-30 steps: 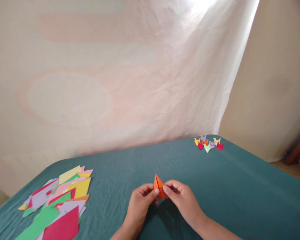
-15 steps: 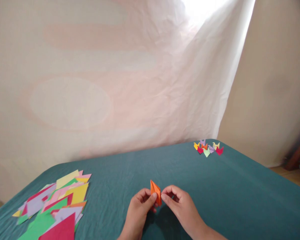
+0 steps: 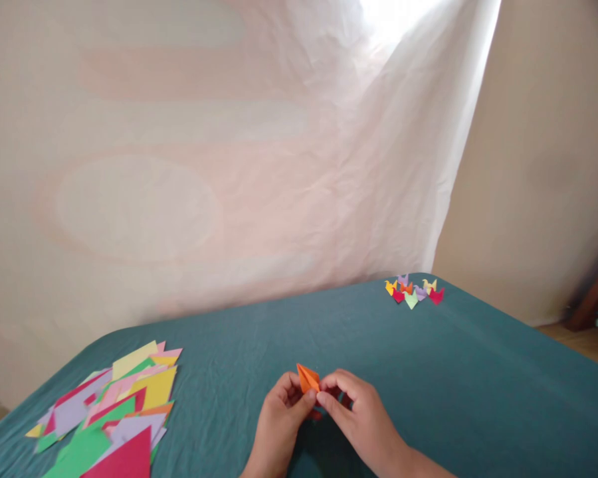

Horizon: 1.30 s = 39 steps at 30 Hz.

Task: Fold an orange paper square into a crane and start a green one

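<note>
A small folded orange paper piece is held just above the teal cloth near the front edge. My left hand pinches its left side between thumb and fingers. From the right, my right hand closes its fingertips on the lower right of the same piece. Only the pointed upper part of the paper shows; the rest is hidden behind my fingers.
The table wears a teal cloth. A loose pile of coloured paper sheets lies at the front left. Several small folded paper figures cluster at the far right corner. A white wrinkled sheet hangs behind.
The orange piece has tipped lower and more to the left between my fingers, and my right fingertips have closed in on it. Both hands sit slightly lower in view.
</note>
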Each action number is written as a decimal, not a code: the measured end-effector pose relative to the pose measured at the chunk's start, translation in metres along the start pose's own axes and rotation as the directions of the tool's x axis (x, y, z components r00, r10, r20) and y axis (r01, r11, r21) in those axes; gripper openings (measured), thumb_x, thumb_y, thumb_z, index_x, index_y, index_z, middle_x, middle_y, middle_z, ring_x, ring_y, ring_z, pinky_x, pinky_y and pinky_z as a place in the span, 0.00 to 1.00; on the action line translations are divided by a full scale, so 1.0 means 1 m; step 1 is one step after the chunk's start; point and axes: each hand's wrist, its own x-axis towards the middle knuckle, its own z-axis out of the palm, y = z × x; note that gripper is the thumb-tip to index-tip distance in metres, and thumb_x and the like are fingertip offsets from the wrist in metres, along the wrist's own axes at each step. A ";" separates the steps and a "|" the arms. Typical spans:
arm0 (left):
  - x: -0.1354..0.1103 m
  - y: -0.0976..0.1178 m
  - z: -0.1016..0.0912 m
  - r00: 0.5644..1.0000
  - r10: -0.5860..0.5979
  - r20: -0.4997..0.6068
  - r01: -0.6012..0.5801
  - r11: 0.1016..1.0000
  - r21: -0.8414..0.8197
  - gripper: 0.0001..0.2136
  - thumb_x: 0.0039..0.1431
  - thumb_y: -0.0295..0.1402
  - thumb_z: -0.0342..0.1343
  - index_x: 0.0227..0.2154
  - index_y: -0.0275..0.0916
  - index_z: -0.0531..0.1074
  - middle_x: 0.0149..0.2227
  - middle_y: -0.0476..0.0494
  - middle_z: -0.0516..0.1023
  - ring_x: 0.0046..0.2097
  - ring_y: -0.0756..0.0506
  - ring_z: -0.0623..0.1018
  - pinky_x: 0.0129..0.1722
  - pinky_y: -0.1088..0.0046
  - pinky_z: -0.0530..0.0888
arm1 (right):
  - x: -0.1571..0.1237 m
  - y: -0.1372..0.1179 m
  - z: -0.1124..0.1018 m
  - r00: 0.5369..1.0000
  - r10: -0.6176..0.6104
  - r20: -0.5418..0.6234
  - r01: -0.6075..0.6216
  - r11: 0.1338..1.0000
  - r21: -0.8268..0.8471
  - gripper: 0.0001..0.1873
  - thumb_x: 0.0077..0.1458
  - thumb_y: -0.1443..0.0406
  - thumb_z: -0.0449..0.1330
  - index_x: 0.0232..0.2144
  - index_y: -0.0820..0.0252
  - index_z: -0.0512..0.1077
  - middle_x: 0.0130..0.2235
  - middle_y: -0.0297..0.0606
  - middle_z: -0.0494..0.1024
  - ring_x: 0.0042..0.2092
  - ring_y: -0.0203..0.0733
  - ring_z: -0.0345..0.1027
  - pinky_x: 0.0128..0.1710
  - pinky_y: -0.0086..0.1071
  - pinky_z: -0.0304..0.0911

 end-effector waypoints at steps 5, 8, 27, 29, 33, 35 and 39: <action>-0.001 0.002 0.000 0.999 -0.022 0.025 0.022 1.000 0.012 0.19 0.50 0.42 0.60 0.43 0.37 0.72 0.38 0.41 0.76 0.37 0.44 0.74 0.31 0.72 0.73 | -0.002 0.000 0.000 0.999 -0.047 -0.008 0.046 0.996 -0.081 0.07 0.58 0.67 0.54 0.28 0.58 0.70 0.28 0.32 0.71 0.30 0.36 0.64 0.30 0.27 0.56; -0.002 0.002 -0.001 1.000 -0.002 0.016 0.000 0.993 0.119 0.16 0.53 0.43 0.56 0.37 0.36 0.76 0.34 0.42 0.77 0.36 0.45 0.74 0.32 0.74 0.72 | -0.004 -0.002 0.001 0.998 -0.066 0.010 0.067 0.994 -0.088 0.07 0.58 0.68 0.53 0.29 0.57 0.69 0.29 0.33 0.71 0.31 0.36 0.65 0.31 0.27 0.57; 0.000 0.001 0.000 1.000 -0.009 0.000 0.009 0.987 0.160 0.15 0.50 0.44 0.58 0.31 0.36 0.79 0.29 0.44 0.79 0.30 0.47 0.74 0.33 0.75 0.71 | -0.004 0.002 0.003 1.000 -0.023 -0.013 0.021 0.995 -0.100 0.09 0.60 0.66 0.52 0.28 0.57 0.69 0.30 0.34 0.73 0.32 0.38 0.67 0.33 0.28 0.57; -0.001 0.003 0.002 1.000 -0.009 -0.013 0.011 0.987 0.163 0.15 0.50 0.44 0.59 0.30 0.36 0.79 0.27 0.44 0.78 0.29 0.48 0.73 0.32 0.75 0.71 | -0.004 0.002 0.002 1.000 -0.010 -0.012 0.008 0.996 -0.093 0.10 0.60 0.65 0.52 0.27 0.58 0.69 0.29 0.33 0.73 0.31 0.38 0.66 0.32 0.28 0.57; -0.002 0.004 0.003 1.000 -0.011 -0.014 0.013 0.985 0.169 0.15 0.50 0.44 0.59 0.30 0.36 0.79 0.27 0.44 0.78 0.28 0.48 0.73 0.32 0.75 0.70 | -0.004 0.003 0.003 0.999 0.030 -0.020 -0.031 0.997 -0.072 0.10 0.59 0.65 0.53 0.27 0.58 0.69 0.28 0.33 0.74 0.30 0.37 0.67 0.30 0.28 0.57; -0.002 0.003 0.002 1.000 -0.016 -0.013 0.018 0.984 0.175 0.15 0.50 0.44 0.59 0.30 0.36 0.79 0.28 0.44 0.78 0.29 0.48 0.73 0.32 0.75 0.71 | -0.004 0.003 0.004 0.999 0.043 -0.025 -0.045 0.997 -0.065 0.10 0.59 0.64 0.53 0.26 0.58 0.70 0.28 0.33 0.74 0.29 0.37 0.67 0.30 0.27 0.57; -0.001 0.002 0.002 1.000 -0.022 -0.017 0.024 0.986 0.164 0.15 0.51 0.44 0.58 0.32 0.36 0.79 0.29 0.44 0.79 0.30 0.47 0.74 0.33 0.75 0.71 | -0.003 0.003 0.005 0.998 0.041 -0.044 -0.044 0.997 -0.064 0.11 0.58 0.63 0.53 0.26 0.58 0.70 0.28 0.33 0.74 0.29 0.37 0.67 0.30 0.28 0.58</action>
